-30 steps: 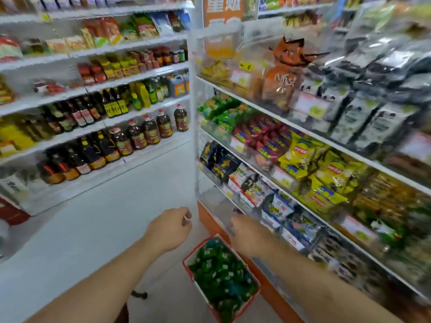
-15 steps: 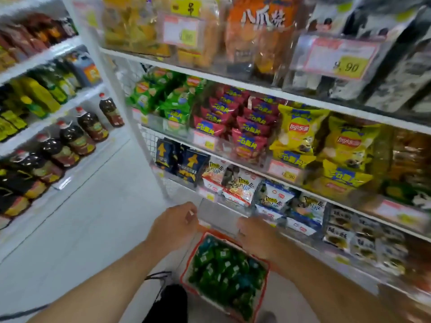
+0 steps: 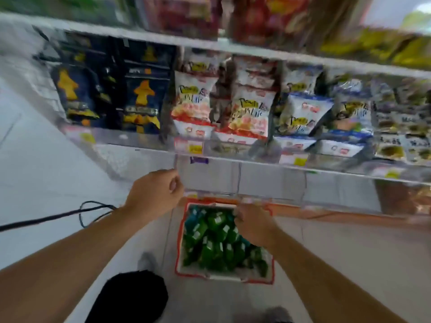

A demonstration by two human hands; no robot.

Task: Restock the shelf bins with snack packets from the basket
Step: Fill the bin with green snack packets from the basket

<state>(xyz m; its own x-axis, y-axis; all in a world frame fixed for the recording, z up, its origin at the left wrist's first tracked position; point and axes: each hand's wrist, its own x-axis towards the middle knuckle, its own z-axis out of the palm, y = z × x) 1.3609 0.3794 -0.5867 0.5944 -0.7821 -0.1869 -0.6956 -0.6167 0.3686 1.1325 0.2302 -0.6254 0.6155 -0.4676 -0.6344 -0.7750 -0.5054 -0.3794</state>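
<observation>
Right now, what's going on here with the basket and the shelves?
A person is restocking a shop shelf. A red-rimmed basket full of green snack packets sits on the floor below the shelf bins. The right hand reaches into the basket's far end, over the packets; blur hides whether it has gripped one. The left hand hovers loosely curled beside the basket, holding nothing. No green packet shows in the bins yet.

The whole picture is smeared by motion, so the print on the snack packets [image 3: 248,113] above the hands and on the price tags [image 3: 196,149] cannot be read. The right hand [image 3: 253,223] covers the basket [image 3: 180,241] rim's far right corner, and its fingertips are hidden, so whether it grips a green packet [image 3: 210,250] cannot be told. Both forearms are cut off by the lower edge.
</observation>
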